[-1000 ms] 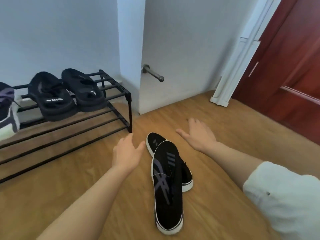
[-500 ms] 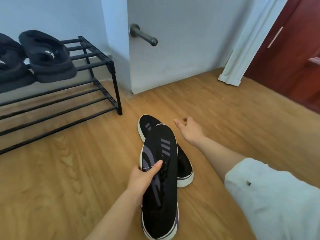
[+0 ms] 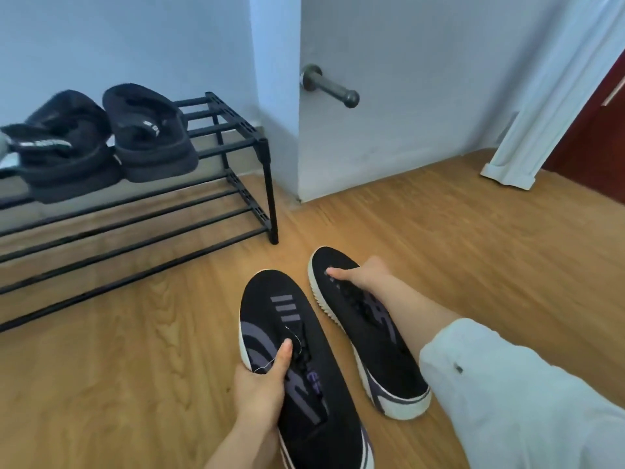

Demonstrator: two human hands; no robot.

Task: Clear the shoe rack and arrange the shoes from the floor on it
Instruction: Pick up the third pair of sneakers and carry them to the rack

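Note:
Two black sneakers with white soles and purple stripes lie toes-forward over the wooden floor, side by side. My left hand (image 3: 262,384) grips the left sneaker (image 3: 301,360) at its laces, thumb on top. My right hand (image 3: 363,274) holds the right sneaker (image 3: 368,336) near its toe, thumb pressed on the upper. The black metal shoe rack (image 3: 233,154) stands at the left against the wall. On its top shelf rests a pair of black sandals (image 3: 101,140).
A white wall corner with a metal door stopper (image 3: 329,86) juts out right of the rack. A white door frame (image 3: 517,164) and a dark red door (image 3: 595,130) stand at the far right. The rack's lower shelf bars (image 3: 135,228) show bare.
My left hand took hold of the top sneaker and drew it left off the other. My right hand came down and gripped the second sneaker. The view shifted back up toward the rack.

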